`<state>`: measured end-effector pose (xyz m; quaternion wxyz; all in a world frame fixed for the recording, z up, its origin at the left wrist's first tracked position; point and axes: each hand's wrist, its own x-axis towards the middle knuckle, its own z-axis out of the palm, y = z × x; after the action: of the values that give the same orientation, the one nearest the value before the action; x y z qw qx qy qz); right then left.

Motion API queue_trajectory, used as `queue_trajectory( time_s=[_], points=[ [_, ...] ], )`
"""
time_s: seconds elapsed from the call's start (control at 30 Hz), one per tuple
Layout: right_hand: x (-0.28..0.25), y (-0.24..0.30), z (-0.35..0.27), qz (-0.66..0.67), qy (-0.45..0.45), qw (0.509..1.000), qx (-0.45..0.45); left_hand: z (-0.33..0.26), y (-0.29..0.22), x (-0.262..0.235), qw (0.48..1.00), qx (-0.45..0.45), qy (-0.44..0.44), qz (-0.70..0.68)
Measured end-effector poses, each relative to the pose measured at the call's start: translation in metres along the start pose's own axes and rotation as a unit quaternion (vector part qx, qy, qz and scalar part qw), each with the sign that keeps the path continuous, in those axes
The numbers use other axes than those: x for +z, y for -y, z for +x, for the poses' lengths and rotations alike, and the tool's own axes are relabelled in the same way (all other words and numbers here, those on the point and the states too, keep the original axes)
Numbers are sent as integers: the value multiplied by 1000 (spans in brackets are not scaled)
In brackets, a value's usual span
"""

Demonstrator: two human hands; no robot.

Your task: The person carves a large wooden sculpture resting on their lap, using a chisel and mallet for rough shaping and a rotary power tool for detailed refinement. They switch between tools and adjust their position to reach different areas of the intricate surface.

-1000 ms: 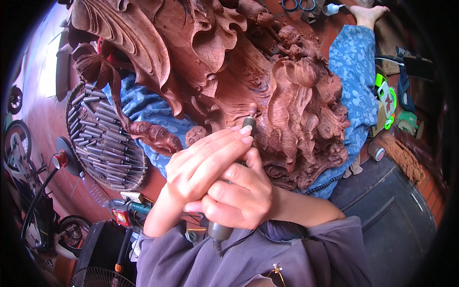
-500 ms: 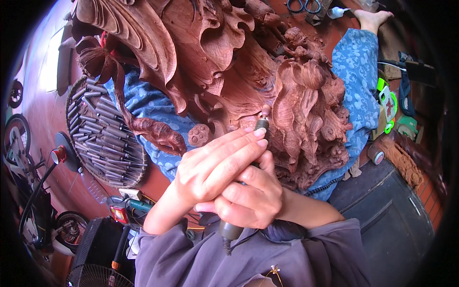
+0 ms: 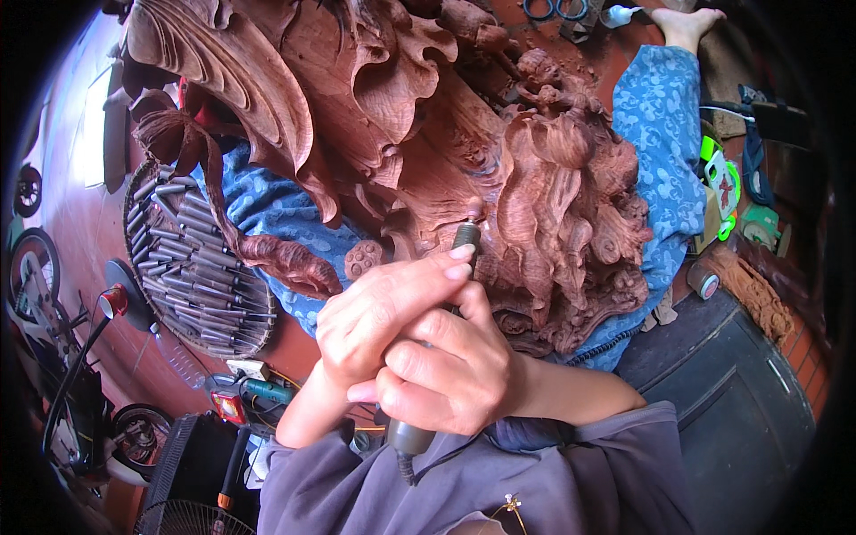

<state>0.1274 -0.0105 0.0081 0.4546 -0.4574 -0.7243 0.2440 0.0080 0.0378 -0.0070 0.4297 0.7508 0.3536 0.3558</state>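
A large reddish-brown wood carving (image 3: 428,143) with flowing leaves and curls lies across my lap, over blue patterned trousers (image 3: 651,152). Both hands grip a pen-like grey rotary tool (image 3: 464,236). Its small bit touches a groove in the carving's middle. My right hand (image 3: 446,370) wraps the tool's body. My left hand (image 3: 383,308) lies over it with fingertips near the tool's tip. The tool's cord end (image 3: 406,446) pokes out below my hands.
A round woven tray (image 3: 192,259) filled with several metal chisels lies at the left. A dark bin (image 3: 740,401) stands at the lower right. Small tools (image 3: 250,388) and a fan grille (image 3: 192,522) sit at the lower left. A bare foot (image 3: 687,22) shows at the top right.
The view has shifted slightly; both hands and the tool sit a little further right and up against the carving. The grip is unchanged.
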Motion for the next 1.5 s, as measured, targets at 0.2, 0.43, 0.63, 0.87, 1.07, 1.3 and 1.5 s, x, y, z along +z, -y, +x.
queue_trajectory(
  time_s=[0.2,0.43,0.63,0.87,1.07,1.3,1.5],
  points=[
    [4,-3,-2,-21,-11,1000,-1,11,-1,-13,995,-7,99,21],
    [10,-9,2,-7,-15,1000,0,34,3,-34,972,78,170,143],
    [12,-9,5,5,1,1000,18,41,1,-40,965,75,193,161],
    [6,4,0,-28,25,997,62,45,0,-37,954,100,250,132],
    [19,-4,2,21,-1,998,52,50,3,-47,939,102,259,202],
    [12,1,-3,-13,28,998,60,50,-3,-45,928,114,294,200],
    [19,-7,0,-2,15,999,47,49,3,-50,930,96,290,203]
  ],
)
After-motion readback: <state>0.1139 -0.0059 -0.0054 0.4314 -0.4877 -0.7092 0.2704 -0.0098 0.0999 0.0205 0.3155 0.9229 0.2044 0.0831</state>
